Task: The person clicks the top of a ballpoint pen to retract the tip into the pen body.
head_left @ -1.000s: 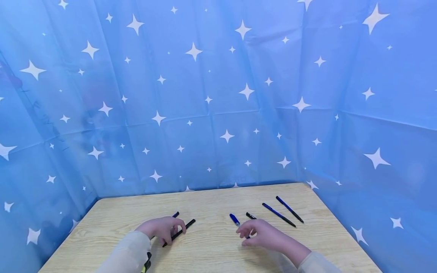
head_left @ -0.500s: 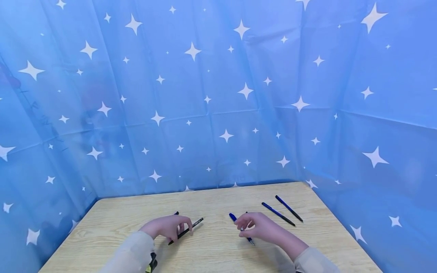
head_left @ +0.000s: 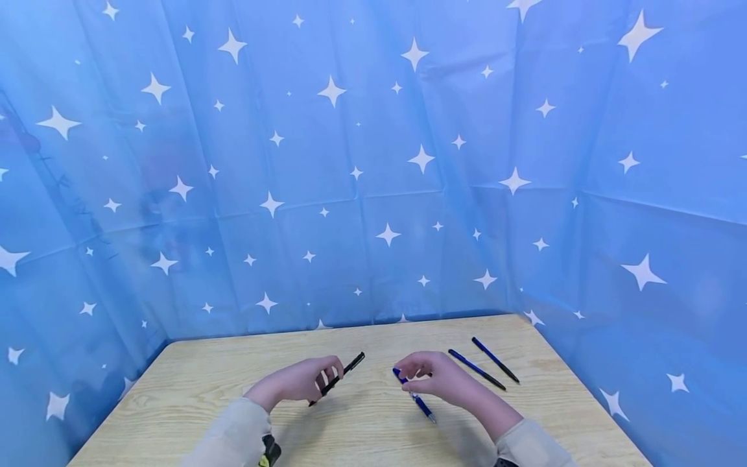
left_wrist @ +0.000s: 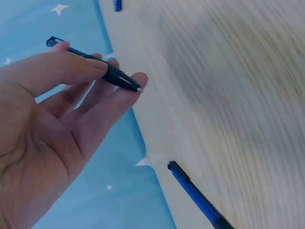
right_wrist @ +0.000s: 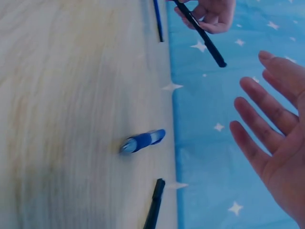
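My left hand pinches a black pen between thumb and fingers, tilted above the table; its tip shows by my fingertips in the left wrist view. Over the middle right of the table hovers my right hand, holding nothing, its fingers spread in the right wrist view. Partly beneath it in the head view lies a blue pen with a pale middle section. A second black pen rests nearby on the table; in the head view my right hand hides it.
Two slim blue-and-black pens lie slanted at the right of the wooden table. Another blue pen lies on the left side. A blue star-patterned curtain encloses the back and sides.
My left hand has raised the black pen and carried it right and away from me. My right hand has shifted slightly forward, uncovering more of the blue pen's lower end.
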{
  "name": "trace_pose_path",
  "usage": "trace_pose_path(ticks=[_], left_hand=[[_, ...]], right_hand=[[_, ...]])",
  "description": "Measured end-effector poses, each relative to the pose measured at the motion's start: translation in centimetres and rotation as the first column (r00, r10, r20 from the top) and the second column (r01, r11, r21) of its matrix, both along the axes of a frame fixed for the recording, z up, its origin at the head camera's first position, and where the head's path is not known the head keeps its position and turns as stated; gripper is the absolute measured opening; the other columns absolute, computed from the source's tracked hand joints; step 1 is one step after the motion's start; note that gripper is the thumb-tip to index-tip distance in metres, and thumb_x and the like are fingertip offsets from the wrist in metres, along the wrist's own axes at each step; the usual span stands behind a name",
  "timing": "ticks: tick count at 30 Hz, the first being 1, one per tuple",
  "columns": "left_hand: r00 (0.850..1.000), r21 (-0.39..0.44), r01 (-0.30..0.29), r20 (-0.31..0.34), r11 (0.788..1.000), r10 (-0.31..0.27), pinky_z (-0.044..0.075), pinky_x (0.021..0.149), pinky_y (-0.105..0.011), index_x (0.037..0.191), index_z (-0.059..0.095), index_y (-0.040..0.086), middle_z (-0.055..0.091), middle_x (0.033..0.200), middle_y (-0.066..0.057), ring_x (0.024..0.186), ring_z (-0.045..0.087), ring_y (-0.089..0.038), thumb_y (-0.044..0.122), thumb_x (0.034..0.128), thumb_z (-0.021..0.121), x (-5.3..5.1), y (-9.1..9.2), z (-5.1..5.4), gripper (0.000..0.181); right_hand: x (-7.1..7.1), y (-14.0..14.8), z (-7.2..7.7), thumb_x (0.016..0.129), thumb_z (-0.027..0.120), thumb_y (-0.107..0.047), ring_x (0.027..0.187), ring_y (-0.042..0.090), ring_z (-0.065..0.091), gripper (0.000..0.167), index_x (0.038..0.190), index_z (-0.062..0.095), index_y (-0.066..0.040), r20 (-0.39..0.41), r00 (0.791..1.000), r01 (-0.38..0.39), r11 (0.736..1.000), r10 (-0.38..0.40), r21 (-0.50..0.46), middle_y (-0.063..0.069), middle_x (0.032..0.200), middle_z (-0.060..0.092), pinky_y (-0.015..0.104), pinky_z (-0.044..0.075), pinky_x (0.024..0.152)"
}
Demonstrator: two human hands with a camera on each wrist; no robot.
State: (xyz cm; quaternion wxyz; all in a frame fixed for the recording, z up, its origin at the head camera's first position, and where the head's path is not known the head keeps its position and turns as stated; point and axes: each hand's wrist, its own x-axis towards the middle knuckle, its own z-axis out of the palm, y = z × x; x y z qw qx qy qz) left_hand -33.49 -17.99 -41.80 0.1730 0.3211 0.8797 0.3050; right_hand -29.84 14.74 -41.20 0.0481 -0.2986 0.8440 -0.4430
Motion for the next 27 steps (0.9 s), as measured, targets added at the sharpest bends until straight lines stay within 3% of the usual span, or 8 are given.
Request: trace_pose_path(ticks=[7,19,27], left_hand=[[0.999,0.126,-0.016,0.039,0.992,0.011,0.055,0.064,-0.030,0.113,0.052,0.017,0.057,0.104,-0.010,0.092,0.063,-0.030,-0.020,0.0758,0.060,0.7,1.5,1.1,0.053],[0.999,0.262,-0.037,0.021,0.964,0.033,0.055,0.067,-0.031,0.124,0.049,0.013,0.059,0.102,-0.008,0.088,0.064,-0.020,-0.014,0.0784,0.064,1.5,4.3,2.6,0.056],[0.989,0.372,-0.134,-0.015,0.918,0.150,0.055,0.068,-0.031,0.123,0.056,0.014,0.059,0.097,-0.005,0.087,0.064,-0.018,-0.009,0.0802,0.069,2.3,6.7,3.1,0.051]], right_hand=[[0.1,-0.3,0.9,0.089,0.073,-0.026,0.095,0.020,0.062,0.031,0.118,0.068,-0.016,-0.017,0.998,0.064,0.997,-0.064,-0.047,-0.004,0.099,0.068,0.040,0.051,0.084],[0.5,-0.6,1.9,0.090,0.073,-0.024,0.103,0.029,0.061,0.030,0.118,0.068,-0.015,-0.034,0.990,0.131,0.972,-0.140,-0.196,0.002,0.107,0.068,0.044,0.050,0.087],[0.8,-1.2,2.7,0.088,0.074,-0.024,0.103,0.025,0.062,0.029,0.116,0.068,-0.019,-0.047,0.963,0.242,0.926,-0.266,-0.291,-0.001,0.106,0.068,0.041,0.052,0.084]])
